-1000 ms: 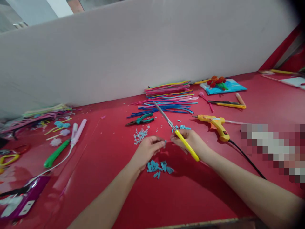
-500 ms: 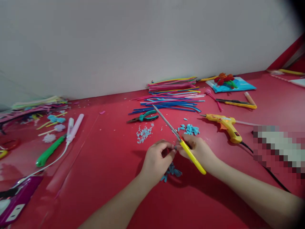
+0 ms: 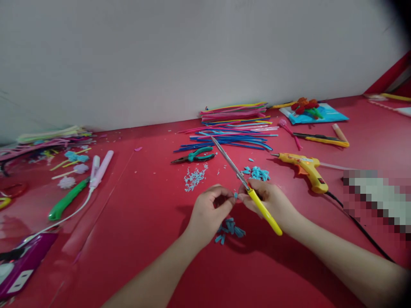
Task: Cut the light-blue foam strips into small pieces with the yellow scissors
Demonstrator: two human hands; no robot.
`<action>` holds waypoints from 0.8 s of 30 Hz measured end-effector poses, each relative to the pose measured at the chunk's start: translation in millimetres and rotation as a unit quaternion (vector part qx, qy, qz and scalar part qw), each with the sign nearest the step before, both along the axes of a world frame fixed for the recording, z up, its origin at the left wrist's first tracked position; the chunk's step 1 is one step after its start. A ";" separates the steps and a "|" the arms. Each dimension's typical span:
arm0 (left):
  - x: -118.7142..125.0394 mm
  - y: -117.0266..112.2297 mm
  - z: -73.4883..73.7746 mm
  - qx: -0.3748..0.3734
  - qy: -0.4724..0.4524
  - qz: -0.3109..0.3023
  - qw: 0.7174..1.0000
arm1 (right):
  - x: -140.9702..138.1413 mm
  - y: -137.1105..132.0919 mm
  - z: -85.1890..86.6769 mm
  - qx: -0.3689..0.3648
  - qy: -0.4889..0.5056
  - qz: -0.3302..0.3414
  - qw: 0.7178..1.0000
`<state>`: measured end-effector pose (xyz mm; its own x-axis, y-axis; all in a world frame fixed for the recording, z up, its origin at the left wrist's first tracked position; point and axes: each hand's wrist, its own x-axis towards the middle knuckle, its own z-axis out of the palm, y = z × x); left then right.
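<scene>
A short blue piece of pipe cleaner (image 3: 236, 195) is pinched between the thumb and forefinger of my left hand (image 3: 212, 211). My right hand (image 3: 272, 205) holds yellow-handled scissors (image 3: 265, 212), their blades pointing up and away to the left. Its fingertips are close to the small piece; I cannot tell if they touch it. Below my hands lies a loose heap of cut blue pieces (image 3: 231, 229). Beyond my right hand is a pile of trimmed light-blue pieces (image 3: 259, 173). Fine blue clippings (image 3: 194, 178) are scattered beyond my left hand.
Pliers (image 3: 195, 156) lie in front of stacked colourful pipe cleaners (image 3: 234, 113). At right are a yellow glue gun (image 3: 303, 167) with its cord, a cutter knife (image 3: 321, 137) and a blue packet (image 3: 332, 114). A pink hair straightener (image 3: 102, 171) and green-handled tool (image 3: 69, 199) lie left.
My hands have drawn slightly apart at the fingertips, and the blue piece in my left fingers shows more clearly. The scissors stay in my right hand. The view has shifted a little.
</scene>
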<state>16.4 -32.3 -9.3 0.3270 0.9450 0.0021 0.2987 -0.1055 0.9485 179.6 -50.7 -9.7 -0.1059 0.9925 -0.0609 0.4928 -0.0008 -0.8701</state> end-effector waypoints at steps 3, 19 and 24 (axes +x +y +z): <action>-6.1 7.4 0.9 -0.047 -0.093 0.085 0.991 | 7.1 1.7 3.2 0.050 -0.132 0.003 0.990; -17.9 18.9 11.3 -0.063 -0.282 0.171 0.942 | 9.8 -2.5 -6.9 0.145 -0.416 0.088 0.893; -18.3 19.4 9.2 -0.074 -0.293 0.170 0.938 | 9.1 -3.2 -8.0 0.152 -0.409 0.093 0.895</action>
